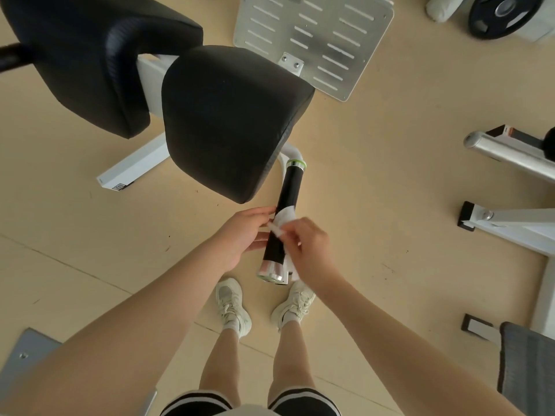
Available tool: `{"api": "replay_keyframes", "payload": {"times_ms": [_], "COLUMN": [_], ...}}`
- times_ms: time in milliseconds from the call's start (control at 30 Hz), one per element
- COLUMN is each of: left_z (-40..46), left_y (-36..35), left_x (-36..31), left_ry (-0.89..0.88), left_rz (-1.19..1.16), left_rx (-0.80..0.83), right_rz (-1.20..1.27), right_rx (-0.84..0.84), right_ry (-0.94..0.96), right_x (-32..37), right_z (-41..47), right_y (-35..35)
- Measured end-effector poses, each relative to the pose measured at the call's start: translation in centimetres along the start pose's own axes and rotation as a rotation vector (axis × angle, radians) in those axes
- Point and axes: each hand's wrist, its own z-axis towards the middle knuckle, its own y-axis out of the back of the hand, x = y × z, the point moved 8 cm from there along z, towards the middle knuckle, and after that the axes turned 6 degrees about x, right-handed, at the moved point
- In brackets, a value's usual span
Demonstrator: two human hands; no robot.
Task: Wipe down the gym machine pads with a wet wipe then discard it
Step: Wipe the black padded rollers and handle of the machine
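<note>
We see the wet wipe (284,219) draped over the black handle grip (283,217), at five o'clock from the near pad (231,121). Right hand (309,247) pinches the wipe. Left hand (243,235) seems to pinch its other edge; fingertips partly hidden.

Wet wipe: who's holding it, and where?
Both hands: right hand and left hand pinch the wet wipe at its ends, wrapped round the machine handle.

Both hands at black handle grip (285,211), below rt pad (228,121). Wet wipe (283,219) draped over grip between fingertips; right hand (309,250) pinches it, left hand (243,235) prob. steadying grip.
</note>
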Motion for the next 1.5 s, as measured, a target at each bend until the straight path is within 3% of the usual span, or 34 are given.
{"api": "replay_keyframes", "payload": {"times_ms": [200, 300, 400, 533, 600, 767, 867, 967, 1067, 1200, 1300, 1400, 1500], "left_z": [1.4, 1.8, 1.9, 1.3, 1.1, 1.7, 2.2, 2.3, 2.0, 1.4, 1.2, 1.2, 1.5], "left_y": [0.3, 0.0, 0.2, 0.9, 1.2, 2.2, 2.7, 3.0, 3.1, 3.8, 3.7, 2.9, 2.1], "left_x": [-0.4, -0.3, -0.1, 0.4, 0.7, 1.1, 1.3, 1.4, 1.4, 1.1, 0.8, 0.5, 0.2], "left_ry": [-0.068, -0.105, -0.092, -0.015, 0.023, 0.040, 0.029, 0.031, 0.033, 0.028, 0.025, 0.005, -0.048], "left_rz": [0.006, 0.064, 0.011, -0.051, -0.024, -0.051, -0.045, -0.061, -0.101, -0.118, -0.101, -0.043, -0.008], "left_rx": [0.000, 0.001, 0.003, -0.061, -0.105, -0.115, -0.119, -0.124, -0.134, -0.160, -0.149, -0.108, -0.020], "right_rz": [0.055, 0.017, -0.081, -0.339, -0.451, -0.630, -0.887, -0.974, -0.963, -0.718, -0.605, -0.544, -0.417], "right_rx": [-0.228, -0.241, -0.093, 0.272, 0.442, 0.419, 0.390, 0.449, 0.621, 0.703, 0.647, 0.478, 0.243], "right_ry": [-0.174, -0.174, 0.003, 0.272, 0.285, 0.412, 0.287, 0.227, 0.321, 0.313, 0.263, 0.235, -0.094], "right_x": [-3.5, -4.0, -1.5, 3.0, 3.1, 2.8, 1.5, 1.0, 2.2, 4.2, 4.1, 3.3, -0.5], "right_z": [8.0, 10.0, 8.9, 3.8, 2.7, 6.7, 11.6, 13.5, 9.5, 3.4, 2.5, 3.8, 6.0], "right_y": [3.4, 3.8, 2.3, -0.7, -1.8, -1.3, 0.1, -0.2, -3.2, -4.4, -3.9, -1.6, 2.1]}}
